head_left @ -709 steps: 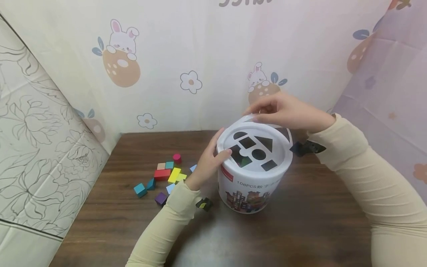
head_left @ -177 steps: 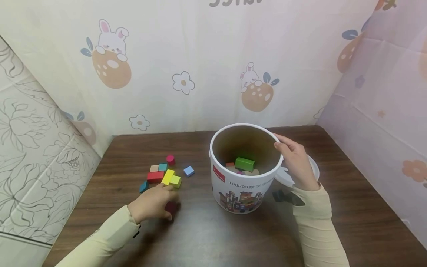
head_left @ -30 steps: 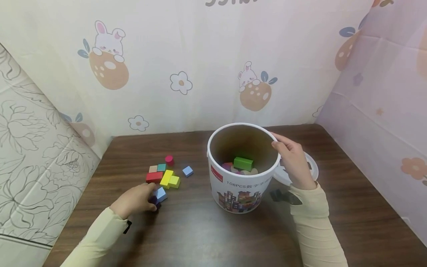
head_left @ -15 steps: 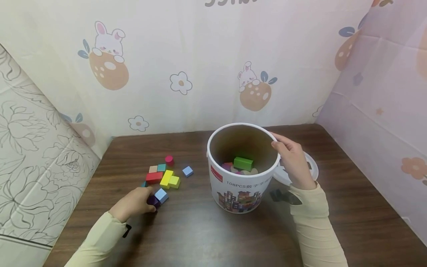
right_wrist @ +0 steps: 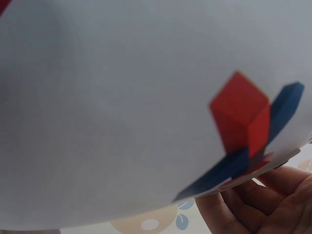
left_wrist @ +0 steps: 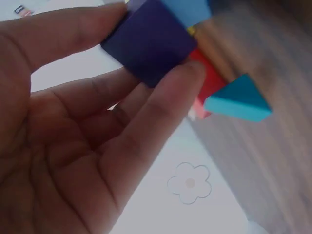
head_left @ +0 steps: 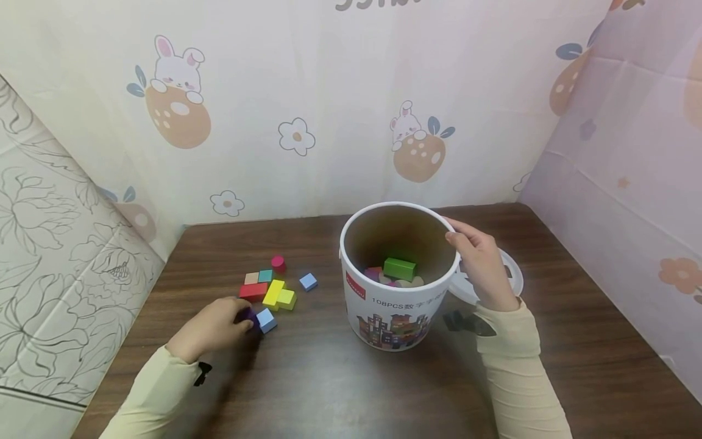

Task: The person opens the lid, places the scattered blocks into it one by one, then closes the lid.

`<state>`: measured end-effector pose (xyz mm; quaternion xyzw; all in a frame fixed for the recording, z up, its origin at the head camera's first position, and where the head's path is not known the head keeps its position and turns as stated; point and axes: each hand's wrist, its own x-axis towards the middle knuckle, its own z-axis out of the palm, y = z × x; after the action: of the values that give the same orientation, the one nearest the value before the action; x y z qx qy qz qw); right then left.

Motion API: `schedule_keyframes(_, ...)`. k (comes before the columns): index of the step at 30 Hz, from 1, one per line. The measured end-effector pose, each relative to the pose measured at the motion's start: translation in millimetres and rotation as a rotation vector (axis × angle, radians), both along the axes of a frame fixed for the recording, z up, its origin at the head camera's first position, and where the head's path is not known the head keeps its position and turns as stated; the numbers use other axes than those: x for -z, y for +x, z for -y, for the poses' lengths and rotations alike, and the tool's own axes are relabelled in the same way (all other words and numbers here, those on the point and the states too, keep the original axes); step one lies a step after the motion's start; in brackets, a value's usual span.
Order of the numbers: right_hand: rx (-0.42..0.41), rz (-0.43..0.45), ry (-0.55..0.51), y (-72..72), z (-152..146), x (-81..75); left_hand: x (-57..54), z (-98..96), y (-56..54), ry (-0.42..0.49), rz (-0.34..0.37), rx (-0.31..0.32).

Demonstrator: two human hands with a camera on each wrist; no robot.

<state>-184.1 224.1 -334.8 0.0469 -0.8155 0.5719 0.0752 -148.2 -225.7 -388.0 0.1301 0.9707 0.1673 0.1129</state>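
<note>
My left hand (head_left: 211, 329) pinches a purple block (left_wrist: 148, 44) between thumb and fingertip, low at the near left of the block group. A light blue block (head_left: 266, 320) lies right beside it. Just beyond, in the left wrist view, are a red block (left_wrist: 210, 78) and a teal triangular block (left_wrist: 239, 100), the latter covered by my hand in the head view. My right hand (head_left: 482, 268) grips the rim of a white lidless bucket (head_left: 351, 302), thumb over the edge and fingers outside. Inside the bucket lies a green block (head_left: 400, 268) on other pieces.
More blocks lie left of the bucket: a red cylinder (head_left: 278, 263), a yellow block (head_left: 273, 294), a lime block (head_left: 286, 299), a teal block (head_left: 265, 276) and another light blue one (head_left: 308, 281). The white lid (head_left: 514, 272) lies behind my right hand. A patterned curtain (head_left: 351, 152) backs the table.
The bucket's lid, on 23.6 s ago, is off. Since half a second ago my left hand has shifted slightly away and left with the purple block. The right hand stays at the rim.
</note>
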Motion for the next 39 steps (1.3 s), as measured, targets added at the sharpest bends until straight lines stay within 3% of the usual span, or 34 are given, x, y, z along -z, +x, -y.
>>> schedule_keyframes(8, 0.006, 0.009, 0.007, 0.5, 0, -1.1, -25.7, -4.4, -3.8, 0.156, -0.188, 0.009)
schedule_keyframes(15, -0.001, 0.002, 0.011, -0.6, 1, -0.4, -46.7, -19.4, -4.2, 0.403, -0.282, 0.025)
schedule_keyframes(23, 0.005, 0.006, 0.015, -0.3, 0, -0.2, -72.6, -53.9, -15.8, 0.475, -0.4, 0.06)
schedule_keyframes(31, -0.003, 0.002, 0.004, -0.9, 0, -0.6, -95.4, -96.2, -31.4, 0.652, -0.435, 0.12)
schedule_keyframes(39, 0.007, 0.014, 0.014, -1.1, -1, 0.9, -101.4, -137.2, -45.2, 0.823, -0.454, 0.206)
